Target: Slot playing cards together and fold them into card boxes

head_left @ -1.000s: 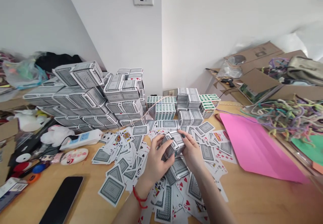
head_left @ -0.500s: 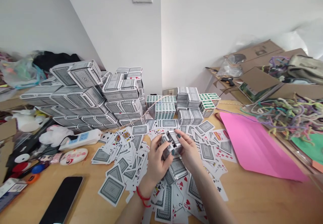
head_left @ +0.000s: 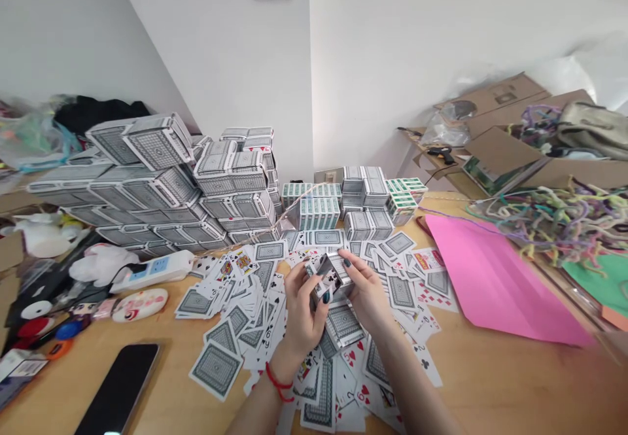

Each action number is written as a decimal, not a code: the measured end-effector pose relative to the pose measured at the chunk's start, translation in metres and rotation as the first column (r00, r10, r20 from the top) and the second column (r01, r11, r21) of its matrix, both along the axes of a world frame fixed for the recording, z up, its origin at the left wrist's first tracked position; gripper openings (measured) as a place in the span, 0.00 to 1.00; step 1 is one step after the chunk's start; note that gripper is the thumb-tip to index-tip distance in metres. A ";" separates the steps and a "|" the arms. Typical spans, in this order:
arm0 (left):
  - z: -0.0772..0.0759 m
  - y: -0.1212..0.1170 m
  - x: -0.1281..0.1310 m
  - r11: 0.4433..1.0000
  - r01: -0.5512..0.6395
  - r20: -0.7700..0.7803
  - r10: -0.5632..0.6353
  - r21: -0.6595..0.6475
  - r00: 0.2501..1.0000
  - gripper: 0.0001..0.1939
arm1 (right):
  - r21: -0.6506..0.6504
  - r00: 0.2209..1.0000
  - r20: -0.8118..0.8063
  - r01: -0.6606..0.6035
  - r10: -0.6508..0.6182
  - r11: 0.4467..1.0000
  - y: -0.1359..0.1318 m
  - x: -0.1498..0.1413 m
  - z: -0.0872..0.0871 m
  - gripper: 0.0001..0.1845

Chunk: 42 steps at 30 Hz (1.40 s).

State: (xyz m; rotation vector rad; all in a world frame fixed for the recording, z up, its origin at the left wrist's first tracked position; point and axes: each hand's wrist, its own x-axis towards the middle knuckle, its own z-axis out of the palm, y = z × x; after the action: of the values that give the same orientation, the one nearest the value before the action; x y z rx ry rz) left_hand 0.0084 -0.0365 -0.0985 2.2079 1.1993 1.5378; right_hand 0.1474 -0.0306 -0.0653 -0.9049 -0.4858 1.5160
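Note:
Between my two hands is a small block folded from playing cards (head_left: 332, 277), its grey patterned backs outward and a face with black clubs showing on the near side. My left hand (head_left: 303, 314), with a red string bracelet at the wrist, grips its left part. The fingers of my right hand (head_left: 369, 294) close on its right part, the thumb on top. Just below lies another folded-card block (head_left: 343, 326), touching the loose cards (head_left: 321, 399). What the hidden fingers do underneath I cannot see.
Stacked card blocks (head_left: 161, 186) rise at the left back; smaller ones (head_left: 369, 222) and green-edged card stacks (head_left: 318, 214) stand behind. A phone (head_left: 118, 389) and a white power strip (head_left: 157, 270) lie left. Pink paper (head_left: 495, 284) and a pipe-cleaner heap (head_left: 564, 222) are right.
The block has turned in my hands; a gap has opened between its parts, and a clubs face now shows. My thumbs and fingers have shifted slightly. The view has tilted down a little.

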 end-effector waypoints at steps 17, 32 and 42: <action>-0.011 -0.002 0.006 0.994 -0.053 0.161 0.037 0.095 0.986 0.18 | 0.000 1.000 0.007 0.009 -0.009 1.000 0.002 -0.002 -0.002 0.17; -0.011 -0.002 0.006 0.995 -0.048 0.172 0.032 0.091 0.985 0.18 | -0.006 1.000 0.028 0.009 -0.008 1.000 0.001 -0.002 0.004 0.13; -0.011 -0.001 0.006 0.994 -0.062 0.196 0.044 0.085 0.980 0.18 | -0.001 1.000 0.024 0.017 -0.017 1.000 0.001 -0.002 0.003 0.13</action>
State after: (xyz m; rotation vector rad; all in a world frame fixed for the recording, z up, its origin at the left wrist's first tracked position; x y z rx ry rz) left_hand 0.0148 -0.0380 -0.1091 2.0361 1.1586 1.8151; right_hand 0.1450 -0.0297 -0.0619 -0.9263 -0.4933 1.4912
